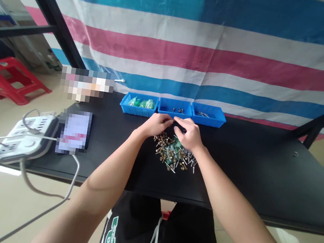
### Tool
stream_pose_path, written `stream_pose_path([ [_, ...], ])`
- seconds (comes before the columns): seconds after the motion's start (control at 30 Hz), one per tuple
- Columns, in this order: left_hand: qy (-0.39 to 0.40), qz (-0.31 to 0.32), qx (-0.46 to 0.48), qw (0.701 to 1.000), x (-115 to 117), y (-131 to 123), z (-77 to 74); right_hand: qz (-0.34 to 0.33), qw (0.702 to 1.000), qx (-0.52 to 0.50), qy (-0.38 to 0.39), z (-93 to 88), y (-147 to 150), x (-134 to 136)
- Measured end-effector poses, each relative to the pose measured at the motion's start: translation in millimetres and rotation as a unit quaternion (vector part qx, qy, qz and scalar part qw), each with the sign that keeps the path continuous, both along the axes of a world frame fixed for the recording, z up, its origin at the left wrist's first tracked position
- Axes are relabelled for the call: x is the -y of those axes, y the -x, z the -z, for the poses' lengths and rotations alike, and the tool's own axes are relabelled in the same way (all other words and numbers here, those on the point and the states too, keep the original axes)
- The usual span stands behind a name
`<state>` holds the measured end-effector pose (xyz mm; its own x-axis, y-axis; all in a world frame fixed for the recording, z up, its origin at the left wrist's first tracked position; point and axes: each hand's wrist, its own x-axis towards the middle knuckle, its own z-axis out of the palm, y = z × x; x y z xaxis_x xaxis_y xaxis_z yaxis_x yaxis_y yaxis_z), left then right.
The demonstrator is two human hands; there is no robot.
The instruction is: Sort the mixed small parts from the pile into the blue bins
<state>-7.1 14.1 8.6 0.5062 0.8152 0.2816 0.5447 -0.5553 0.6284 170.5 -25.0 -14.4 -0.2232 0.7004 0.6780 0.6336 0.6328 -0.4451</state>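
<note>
My left hand (158,125) is closed in a pinch just in front of the middle blue bin (174,114); whatever its fingertips hold is too small to make out. Close beside it, fingertips almost meeting, my right hand (189,134) has its thumb and forefinger apart, with nothing visible between them. Under and in front of both hands lies a mixed pile of small hardware (175,154): brass-coloured screw-like pieces, silver pins and green plastic bits. A few brass-coloured pieces are in the middle bin. Green pieces fill part of the left blue bin (137,110), and silver pins lie in the right blue bin (207,121).
A white power strip (25,137) with cables and a blurred phone-like device (73,132) lie on the left of the black table (252,171). Tiny metal pieces (296,154) sit at the right. Behind hangs a striped sheet (166,53); a red stool (10,78) stands left.
</note>
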Motion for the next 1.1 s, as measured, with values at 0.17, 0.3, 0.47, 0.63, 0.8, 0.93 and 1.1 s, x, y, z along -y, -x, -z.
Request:
stream_pose_path([
  [0.17, -0.044, -0.053, -0.028, 0.997, -3.2, -0.1, 3.7, 0.095, 0.992, 0.083, 0.009, 0.8, -6.5, -5.6],
  [0.3, -0.052, -0.079, -0.064, 0.993, -7.3, 2.0, 8.7, 0.169, 0.972, 0.151, 0.058, 0.3, -6.7, -6.0],
  [0.47, -0.036, -0.096, -0.106, 0.989, -8.1, 4.4, 9.7, 0.197, 0.953, 0.201, 0.109, 0.8, -5.1, -6.2],
  [0.63, -0.023, -0.112, -0.151, 0.982, -6.4, 5.3, 7.6, 0.201, 0.948, 0.216, 0.119, -0.1, -4.7, -5.5],
  [0.8, -0.016, -0.107, -0.173, 0.979, -6.7, 5.5, 8.1, 0.204, 0.947, 0.219, 0.116, -1.3, -4.0, -3.5],
  [0.93, -0.012, -0.103, -0.182, 0.978, -6.5, 4.9, 7.5, 0.216, 0.944, 0.220, 0.119, -1.4, -3.9, -3.3],
  [1.1, -0.005, -0.105, -0.210, 0.972, -5.5, 4.4, 6.5, 0.238, 0.938, 0.215, 0.129, -1.9, -3.8, -3.5],
])
